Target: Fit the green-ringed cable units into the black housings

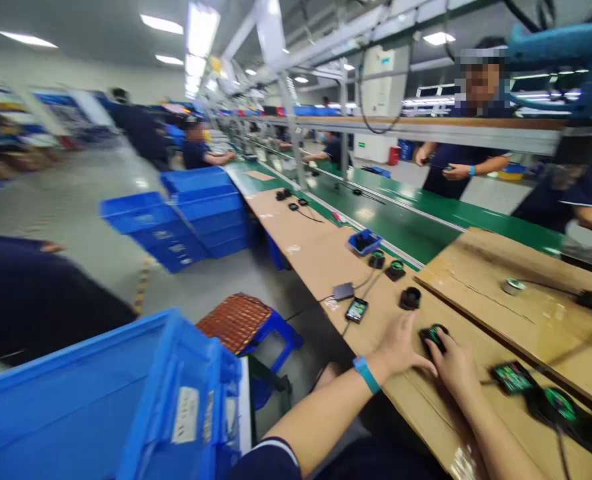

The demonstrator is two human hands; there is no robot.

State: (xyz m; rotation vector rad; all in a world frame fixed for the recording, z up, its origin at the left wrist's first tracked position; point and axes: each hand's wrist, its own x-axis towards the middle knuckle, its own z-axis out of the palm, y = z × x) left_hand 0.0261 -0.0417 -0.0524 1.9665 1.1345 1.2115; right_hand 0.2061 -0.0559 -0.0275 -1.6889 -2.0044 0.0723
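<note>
Both my hands meet at a small black round part with a green centre [435, 333] lying on the cardboard-covered bench [321, 260]. My left hand [401, 348], with a blue wristband, rests flat beside the part and touches it. My right hand [453, 363] curls over the part from the near side, fingers on it. Another black round part [410, 297] sits just beyond, and two more with green centres [395, 269] lie further along. A green circuit board [513, 377] with black wired parts lies to the right of my right hand.
A phone [357, 309] and a grey box [343, 291] lie on the bench left of my hands. A small blue tray [365, 241] sits by the green conveyor [406, 227]. Blue crates [126, 400] stand at my left, a stool [241, 323] below. Co-workers stand across the line [463, 167].
</note>
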